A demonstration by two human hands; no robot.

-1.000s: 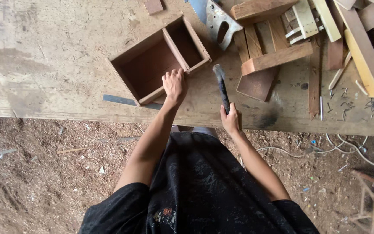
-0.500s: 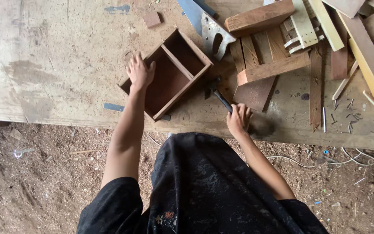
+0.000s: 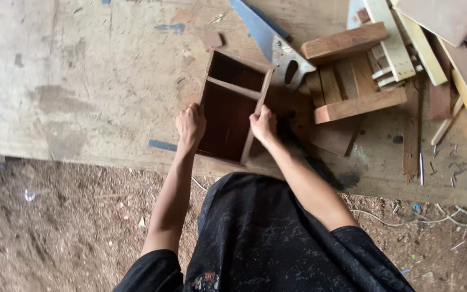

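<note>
Seen from above, a person in a dark shirt stood at a worn workbench over a sawdust-strewn floor. The left hand was closed around the left wall of an open wooden box with one divider; the right hand gripped its right wall. The box lay flat near the bench edge. Beyond it lay a handsaw and scrap wood pieces.

Place: woodworking workshop
Signs: worn bench, handsaw, offcuts, loose nails, sawdust floor
</note>
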